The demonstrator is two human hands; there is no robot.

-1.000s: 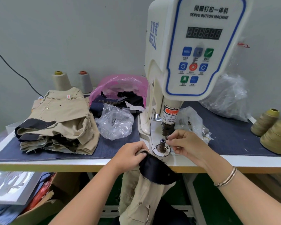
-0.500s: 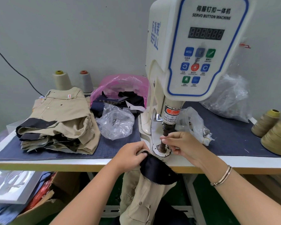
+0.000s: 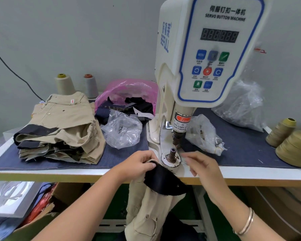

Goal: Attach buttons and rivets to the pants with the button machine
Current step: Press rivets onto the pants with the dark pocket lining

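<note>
A white servo button machine (image 3: pixel 207 49) stands on the table, its upper punch (image 3: pixel 177 138) raised over the lower die post (image 3: pixel 172 153). My left hand (image 3: pixel 137 164) grips the waistband of tan pants (image 3: pixel 146 214) at the table's front edge, just left of the die. The pants hang down below the table, their black lining (image 3: pixel 163 181) turned outward. To the right of the die post is my right hand (image 3: pixel 202 166); it is blurred, apart from the post, and its fingers are loosely extended with nothing visibly in them.
A stack of tan pants (image 3: pixel 63 126) lies at the left on the blue cloth. Clear plastic bags (image 3: pixel 123 131) and a pink bag (image 3: pixel 129 91) of fabric scraps sit near the machine. Thread cones (image 3: pixel 281 131) stand at the right edge. A cardboard box (image 3: pixel 47 211) sits under the table.
My right hand has left the lower die post and drawn back to the right. My left hand keeps its grip on the waistband in the same place.
</note>
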